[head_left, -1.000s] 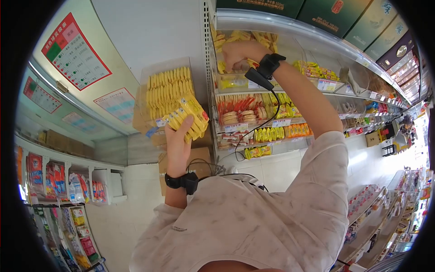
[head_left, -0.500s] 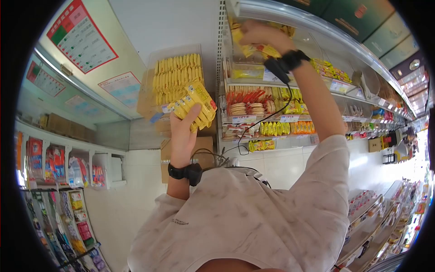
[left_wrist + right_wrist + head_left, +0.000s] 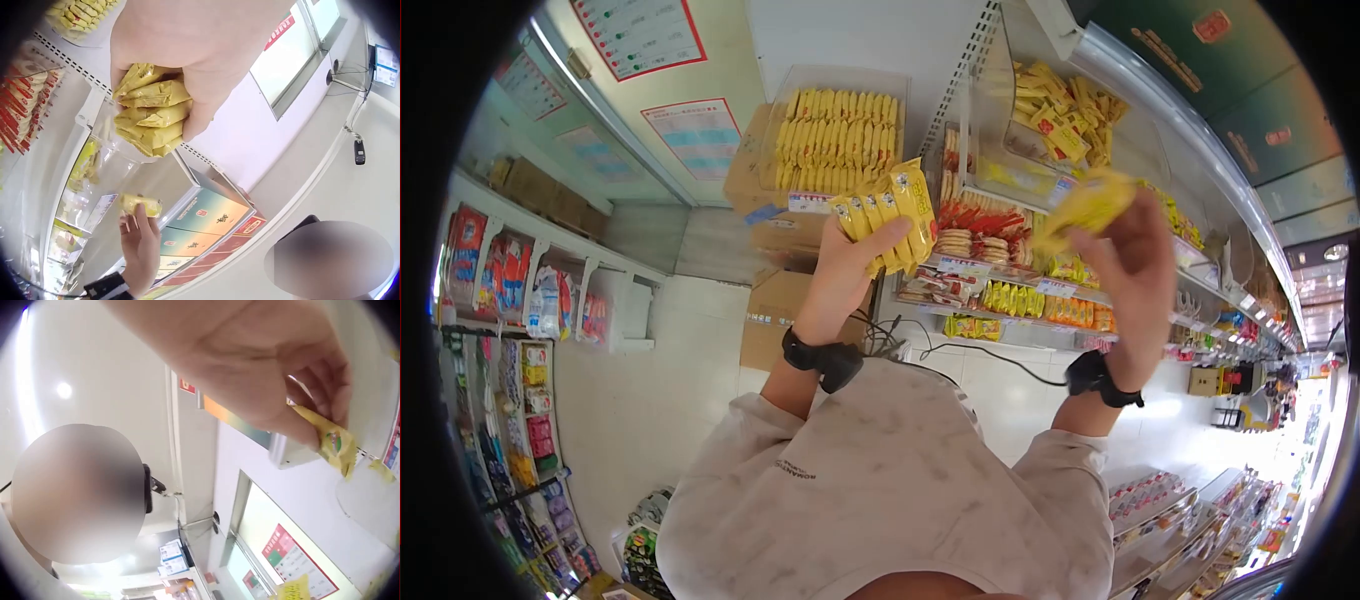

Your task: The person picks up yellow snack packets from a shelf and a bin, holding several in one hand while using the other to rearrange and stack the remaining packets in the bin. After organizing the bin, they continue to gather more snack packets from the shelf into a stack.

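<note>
My left hand (image 3: 840, 275) grips a row of several yellow snack packets (image 3: 897, 222), thumb across their front. In the left wrist view these packets (image 3: 153, 112) stand side by side between thumb and fingers. Out to the right, my right hand (image 3: 1140, 285) pinches a yellow snack packet (image 3: 1090, 207), blurred in the head view. The right wrist view shows this packet (image 3: 336, 442) between thumb and fingertips. Loose yellow packets (image 3: 1065, 115) lie piled in a clear shelf bin beyond that hand. Neat rows of similar packets (image 3: 835, 140) fill a clear box behind my left hand.
Lower shelves hold red-and-white packs (image 3: 1000, 222), yellow packs (image 3: 1013, 299) and orange packs (image 3: 1080, 313). A cardboard box (image 3: 775, 320) sits on the floor. Black cables (image 3: 990, 352) run between the wrists near the shelf front. Dark green boxes (image 3: 1200, 60) line the top shelf.
My right hand has drawn back out of the upper shelf bin with a yellow packet, toward my body. The left hand still grips its packets. The head view has shifted.
</note>
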